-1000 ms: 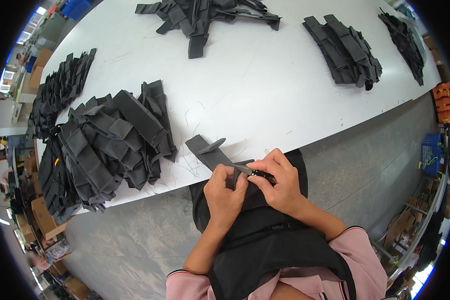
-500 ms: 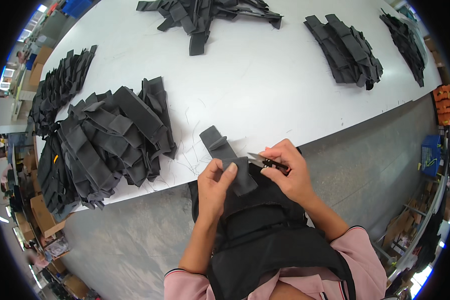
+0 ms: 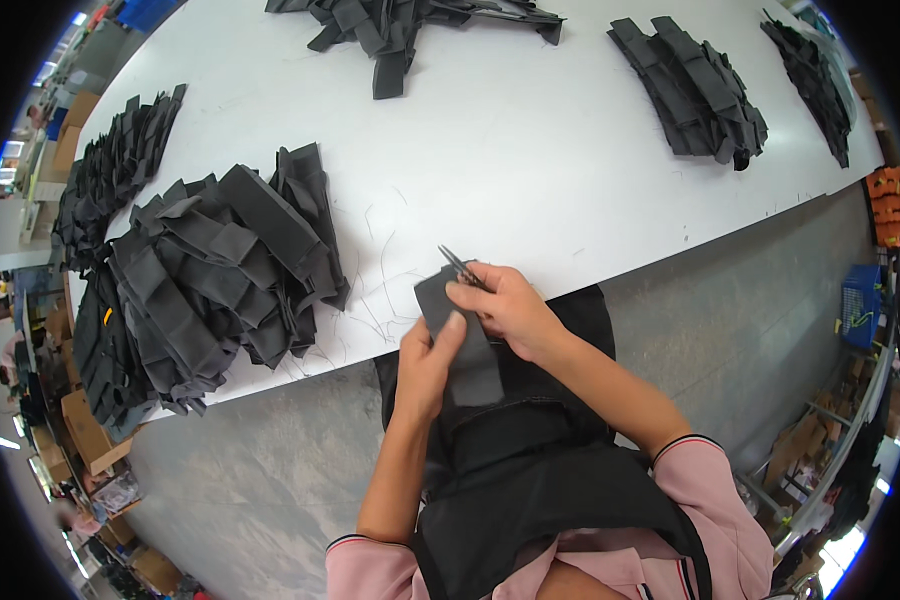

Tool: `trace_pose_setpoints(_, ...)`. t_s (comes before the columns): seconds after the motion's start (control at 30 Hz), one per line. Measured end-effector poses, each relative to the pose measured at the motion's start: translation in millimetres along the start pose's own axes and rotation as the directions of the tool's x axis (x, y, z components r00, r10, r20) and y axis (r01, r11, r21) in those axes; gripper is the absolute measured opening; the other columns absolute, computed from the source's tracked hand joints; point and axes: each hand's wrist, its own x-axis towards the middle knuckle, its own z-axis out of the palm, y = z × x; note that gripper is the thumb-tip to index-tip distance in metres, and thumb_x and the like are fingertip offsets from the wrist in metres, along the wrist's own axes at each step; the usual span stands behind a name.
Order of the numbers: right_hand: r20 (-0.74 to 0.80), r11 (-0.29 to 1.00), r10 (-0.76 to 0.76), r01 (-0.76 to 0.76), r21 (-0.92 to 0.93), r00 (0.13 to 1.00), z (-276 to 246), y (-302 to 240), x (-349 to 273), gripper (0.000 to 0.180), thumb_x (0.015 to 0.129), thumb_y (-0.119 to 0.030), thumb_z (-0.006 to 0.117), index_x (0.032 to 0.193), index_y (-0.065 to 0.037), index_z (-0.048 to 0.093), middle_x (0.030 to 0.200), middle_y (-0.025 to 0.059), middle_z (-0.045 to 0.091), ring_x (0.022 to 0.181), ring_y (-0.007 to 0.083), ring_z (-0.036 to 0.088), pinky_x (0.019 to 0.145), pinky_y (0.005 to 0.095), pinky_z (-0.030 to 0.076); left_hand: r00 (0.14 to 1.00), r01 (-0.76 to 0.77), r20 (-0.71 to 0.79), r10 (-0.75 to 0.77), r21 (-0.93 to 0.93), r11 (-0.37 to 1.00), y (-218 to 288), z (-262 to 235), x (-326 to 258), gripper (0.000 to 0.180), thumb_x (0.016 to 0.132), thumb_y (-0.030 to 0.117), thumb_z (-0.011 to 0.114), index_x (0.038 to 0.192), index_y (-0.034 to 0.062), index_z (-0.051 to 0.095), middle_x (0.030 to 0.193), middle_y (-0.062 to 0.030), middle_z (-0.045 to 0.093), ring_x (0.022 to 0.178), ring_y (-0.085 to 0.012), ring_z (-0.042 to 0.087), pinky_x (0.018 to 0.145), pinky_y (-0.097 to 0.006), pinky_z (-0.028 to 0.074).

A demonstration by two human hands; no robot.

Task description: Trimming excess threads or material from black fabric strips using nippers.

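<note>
A dark grey fabric strip (image 3: 475, 365) hangs over the table's near edge in front of me. My left hand (image 3: 430, 355) pinches it along its left side, thumb on top. Thread snips (image 3: 454, 262) with dark blades sit in my right hand (image 3: 507, 308), their tips pointing up and away past the strip's far end. The right thumb and fingers also press on the upper part of that strip. How far the blades are apart is hard to make out. Left of my hands lies a big heap of similar grey strips (image 3: 235, 240).
More dark strips are piled at the far left (image 3: 120, 160), the far middle (image 3: 390, 40), the right (image 3: 695, 95) and the far right (image 3: 810, 85). Loose threads lie on the white table (image 3: 500, 150). A blue crate (image 3: 860, 305) stands beyond the table at right.
My right hand with the snips has moved left and away onto the strip. The strip has been turned and straightened, lying lengthwise between both hands.
</note>
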Motion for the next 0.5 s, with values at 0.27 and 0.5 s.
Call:
trace_pose_setpoints(0.27,-0.117,0.864,-0.360,0.284,-0.416,0.926,-25,13,-50,0.024,0.082,-0.007,0.066,0.101,-0.001,0.054,0.070,0.0010,0.055,0.062,0.0041,0.047,0.056,0.0202,0.038,0.992,0.016,-0.126,-0.023,-0.052,0.999,-3,-11,14,0.030,0.089,0.025,0.063,0.104,-0.0004,0.063,0.094,-0.0051,0.066,0.082,-0.0090,0.058,0.073,-0.023,0.046)
trace_pose_setpoints(0.5,0.001,0.808,-0.275,0.232,-0.542,0.961,-27,4,-70,0.022,0.080,-0.003,0.065,0.101,0.000,0.057,0.086,0.0053,0.065,0.075,0.0063,0.058,0.066,0.0212,0.045,0.992,-0.050,-0.119,0.048,-0.006,0.999,6,2,9,0.029,0.089,0.023,0.064,0.104,-0.0012,0.065,0.093,-0.0053,0.066,0.081,-0.0088,0.058,0.074,-0.023,0.045)
